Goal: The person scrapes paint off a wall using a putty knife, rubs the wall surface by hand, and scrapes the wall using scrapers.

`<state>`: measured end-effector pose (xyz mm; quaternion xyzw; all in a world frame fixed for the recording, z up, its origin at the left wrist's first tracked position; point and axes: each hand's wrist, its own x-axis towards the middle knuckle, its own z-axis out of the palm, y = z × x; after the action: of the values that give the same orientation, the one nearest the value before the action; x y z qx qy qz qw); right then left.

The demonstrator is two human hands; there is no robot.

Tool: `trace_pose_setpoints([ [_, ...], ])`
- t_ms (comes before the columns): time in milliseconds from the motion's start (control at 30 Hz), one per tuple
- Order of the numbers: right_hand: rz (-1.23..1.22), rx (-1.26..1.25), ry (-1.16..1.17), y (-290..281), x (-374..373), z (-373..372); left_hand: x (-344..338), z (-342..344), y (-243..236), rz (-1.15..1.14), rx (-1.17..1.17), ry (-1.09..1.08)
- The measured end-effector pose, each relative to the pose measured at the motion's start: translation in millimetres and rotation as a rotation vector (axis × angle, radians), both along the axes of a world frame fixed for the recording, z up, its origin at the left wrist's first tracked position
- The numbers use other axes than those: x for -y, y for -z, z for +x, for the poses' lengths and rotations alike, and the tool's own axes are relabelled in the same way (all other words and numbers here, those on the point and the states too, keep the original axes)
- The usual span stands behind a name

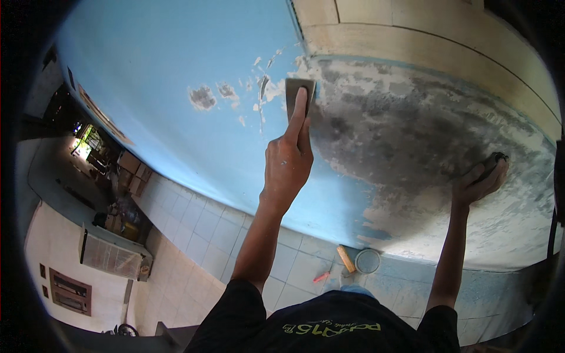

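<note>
My left hand (pixel 288 159) grips a scraper, its wide grey blade (pixel 292 91) laid against the wall at the border between blue paint and bare patch. The index finger stretches along the blade. Farther right, my right hand (pixel 479 183) is closed round a small dark object (pixel 491 165) and rests on the wall; its kind I cannot make out. Between the hands spreads a large stripped patch (pixel 382 129), mottled dark grey and whitish. Left of the scraper the blue paint (pixel 194 35) has chipped spots (pixel 203 98) and a thin crack.
Cream wooden panelling (pixel 365 13) borders the patch above. On the tiled floor (pixel 206 226) below lie a round container (pixel 368 261), a wooden-looking block (pixel 346 259) and a red-handled tool (pixel 321 276). Boxes (pixel 136 173) stand along the wall at far left, near a metal-framed case (pixel 112 253).
</note>
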<state>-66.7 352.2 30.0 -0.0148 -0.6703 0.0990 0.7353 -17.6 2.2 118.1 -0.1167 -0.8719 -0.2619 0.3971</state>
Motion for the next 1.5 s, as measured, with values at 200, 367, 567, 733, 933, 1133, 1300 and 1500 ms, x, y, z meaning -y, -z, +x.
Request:
trace_pose_setpoints([
  [200,-0.003,-0.005,-0.03,-0.7,-0.3,2.3,0.0,-0.1,-26.9,-0.037,0.001,-0.036],
  [367,-0.006,-0.021,0.008,2.2,-1.1,1.1,0.6,3.0,-12.7,-0.01,0.039,-0.028],
  [567,-0.011,-0.016,0.002,-0.9,-0.7,1.8,-1.8,7.0,-28.7,-0.037,0.024,-0.054],
  [733,-0.005,-0.043,-0.025,1.5,0.1,-1.0,-1.8,10.5,27.6,0.061,0.15,-0.01],
  [933,-0.009,-0.028,0.009,1.7,0.6,1.7,-3.2,12.0,-5.6,0.034,0.096,-0.028],
  [1133,0.0,-0.036,0.02,3.1,0.2,-1.1,-4.6,9.8,23.5,0.097,0.144,0.033],
  [1300,-0.024,0.004,0.03,1.7,-0.4,1.3,-0.8,15.2,14.4,0.027,0.208,0.005],
  [1500,-0.035,0.011,-0.003,5.4,0.5,-1.1,0.0,5.4,29.8,0.054,0.06,0.069],
])
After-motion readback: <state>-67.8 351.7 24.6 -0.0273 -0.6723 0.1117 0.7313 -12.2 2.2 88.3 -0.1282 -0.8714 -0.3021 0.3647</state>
